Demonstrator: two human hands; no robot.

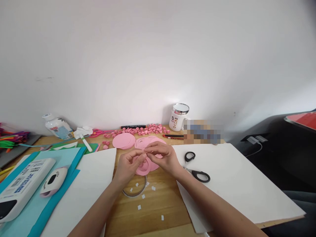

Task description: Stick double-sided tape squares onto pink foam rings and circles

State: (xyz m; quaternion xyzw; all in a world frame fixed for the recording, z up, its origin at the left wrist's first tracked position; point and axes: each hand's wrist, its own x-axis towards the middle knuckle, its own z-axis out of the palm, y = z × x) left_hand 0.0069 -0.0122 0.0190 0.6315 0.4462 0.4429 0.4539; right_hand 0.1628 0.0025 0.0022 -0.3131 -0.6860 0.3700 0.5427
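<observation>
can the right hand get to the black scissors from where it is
Probably yes: the black scissors lie on the white sheet beside the right hand, with nothing between. But it is pinching the pink paper with the left hand and must let go first.

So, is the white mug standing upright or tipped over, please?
Upright: the white mug stands on its base, silver lid on top.

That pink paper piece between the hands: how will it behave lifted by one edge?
The pink paper piece looks thin and seems cut in a spiral, so it would probably sag and uncoil. Left hand and right hand pinch it with fingertips, so it is likely light. Narrow strips may tear if tugged.
</observation>
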